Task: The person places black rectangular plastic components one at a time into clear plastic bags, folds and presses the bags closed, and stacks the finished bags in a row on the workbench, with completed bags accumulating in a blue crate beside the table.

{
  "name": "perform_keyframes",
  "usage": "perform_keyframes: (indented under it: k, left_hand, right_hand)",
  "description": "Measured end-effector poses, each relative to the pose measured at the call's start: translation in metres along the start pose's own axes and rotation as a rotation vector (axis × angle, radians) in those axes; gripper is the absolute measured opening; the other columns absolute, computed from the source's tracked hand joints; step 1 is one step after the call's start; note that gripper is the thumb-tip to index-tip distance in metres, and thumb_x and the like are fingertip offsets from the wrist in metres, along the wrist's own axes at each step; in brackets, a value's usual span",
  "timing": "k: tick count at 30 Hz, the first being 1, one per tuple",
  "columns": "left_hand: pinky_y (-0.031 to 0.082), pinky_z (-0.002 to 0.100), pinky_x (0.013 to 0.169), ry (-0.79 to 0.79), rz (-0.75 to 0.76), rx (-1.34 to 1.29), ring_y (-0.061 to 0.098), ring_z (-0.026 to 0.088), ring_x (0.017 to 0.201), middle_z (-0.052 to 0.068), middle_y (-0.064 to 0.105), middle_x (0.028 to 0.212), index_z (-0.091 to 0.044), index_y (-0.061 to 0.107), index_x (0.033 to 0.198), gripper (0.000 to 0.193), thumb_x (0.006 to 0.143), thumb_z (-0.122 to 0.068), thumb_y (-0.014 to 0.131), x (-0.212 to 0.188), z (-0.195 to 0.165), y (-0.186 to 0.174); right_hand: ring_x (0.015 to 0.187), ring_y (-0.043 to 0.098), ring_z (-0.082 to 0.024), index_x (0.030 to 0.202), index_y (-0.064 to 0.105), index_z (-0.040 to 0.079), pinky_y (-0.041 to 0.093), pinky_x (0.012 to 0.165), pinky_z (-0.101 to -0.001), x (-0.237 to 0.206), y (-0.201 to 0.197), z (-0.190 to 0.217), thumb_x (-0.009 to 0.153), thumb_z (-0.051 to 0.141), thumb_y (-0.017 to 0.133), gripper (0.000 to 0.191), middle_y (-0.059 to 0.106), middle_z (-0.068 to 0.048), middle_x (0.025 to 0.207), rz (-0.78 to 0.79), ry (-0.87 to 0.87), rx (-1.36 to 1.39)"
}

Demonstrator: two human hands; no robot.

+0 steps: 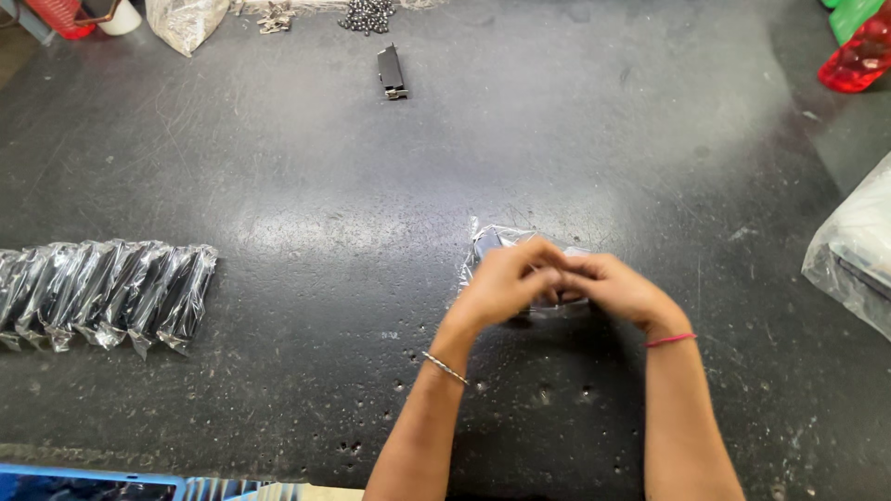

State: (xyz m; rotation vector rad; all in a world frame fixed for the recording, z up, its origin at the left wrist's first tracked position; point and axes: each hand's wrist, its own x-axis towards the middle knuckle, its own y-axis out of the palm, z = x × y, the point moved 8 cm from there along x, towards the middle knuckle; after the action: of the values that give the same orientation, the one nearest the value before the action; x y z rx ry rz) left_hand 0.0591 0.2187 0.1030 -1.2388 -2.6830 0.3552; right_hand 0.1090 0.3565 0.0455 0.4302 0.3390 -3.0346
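The dark, scratched work table [278, 167] fills the view and bears everything noted below.

At the right edge lies a large clear plastic bag [858, 246], crumpled, with a dark item inside, only partly in frame. At the left, a row of wrapped dark parts [107, 292] lies side by side in clear film, each one's long axis running roughly toward and away from the person, the row itself extending left to right and cut off by the left edge. At the top left stands another clear bag [186, 20] with pale contents; a red basket-like item [60, 17] sits beside it in the corner. A red translucent plastic piece [858, 60] and a green one [854, 14] occupy the top right corner.

Near the centre, close to the person, is the clear film packet [497, 243] holding a dark part. Most of it is covered by the hands, so its long axis and heading cannot be told; its visible corner points up and left.

The left hand [501, 283] and right hand [617, 289] meet over the packet, fingertips drawn together and pinching the film at its right portion. The left wrist carries a metal bangle [445, 368], the right a red thread [670, 340].

A single unwrapped black part [391, 71] lies at top centre, long axis toward and away from the person. Beyond it sits a heap of small dark metal balls [368, 14].
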Motion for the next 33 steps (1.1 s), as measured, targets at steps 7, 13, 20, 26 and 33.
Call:
perform_keyframes:
  k: [7, 13, 20, 26, 33]
  left_hand:
    - [0.052, 0.039, 0.093, 0.116, -0.257, 0.529, 0.067, 0.027, 0.106, 0.006, 0.076, 0.101, -0.008, 0.075, 0.096, 0.020, 0.087, 0.005, 0.063, -0.005, 0.007, -0.047]
    - [0.047, 0.040, 0.098, 0.231, -0.216, 0.714, 0.064, 0.027, 0.108, 0.006, 0.074, 0.098, -0.012, 0.078, 0.088, 0.012, 0.080, -0.006, 0.071, -0.001, 0.005, -0.028]
    - [0.052, 0.042, 0.092, -0.326, -0.078, 0.648, 0.069, 0.028, 0.106, 0.005, 0.074, 0.105, -0.020, 0.077, 0.104, 0.019, 0.091, -0.034, 0.072, -0.010, 0.042, -0.037]
    - [0.051, 0.045, 0.092, -0.225, -0.542, 0.599, 0.062, 0.034, 0.116, 0.017, 0.064, 0.123, -0.001, 0.061, 0.125, 0.067, 0.082, -0.050, 0.076, -0.014, 0.026, -0.076]
    - [0.050, 0.046, 0.096, -0.387, -0.420, 0.535, 0.058, 0.038, 0.121, 0.024, 0.058, 0.129, 0.003, 0.046, 0.136, 0.102, 0.069, -0.062, 0.086, 0.001, 0.053, -0.054]
  right_hand:
    - [0.092, 0.068, -0.013, 0.113, 0.074, 0.004, 0.057, 0.080, -0.0290, -0.019, -0.060, 0.012, 0.100, 0.014, 0.061, 0.021, 0.076, -0.005, 0.106, -0.517, -0.125, 0.079]
    - [0.090, 0.069, -0.012, 0.109, 0.074, 0.003, 0.056, 0.078, -0.0274, -0.023, -0.064, 0.012, 0.100, 0.013, 0.062, 0.018, 0.076, -0.005, 0.103, -0.608, -0.160, 0.074]
    - [0.087, 0.070, -0.011, 0.108, 0.075, 0.003, 0.057, 0.076, -0.0263, -0.025, -0.067, 0.016, 0.100, 0.013, 0.063, 0.017, 0.077, -0.005, 0.099, -0.663, -0.170, 0.043]
    - [0.086, 0.070, -0.011, 0.109, 0.075, 0.003, 0.056, 0.075, -0.0260, -0.026, -0.065, 0.019, 0.100, 0.013, 0.063, 0.018, 0.077, -0.005, 0.098, -0.685, -0.176, -0.007]
    - [0.087, 0.070, -0.011, 0.109, 0.075, 0.003, 0.057, 0.076, -0.0262, -0.023, -0.058, 0.019, 0.100, 0.013, 0.063, 0.018, 0.077, -0.006, 0.099, -0.669, -0.145, -0.044]
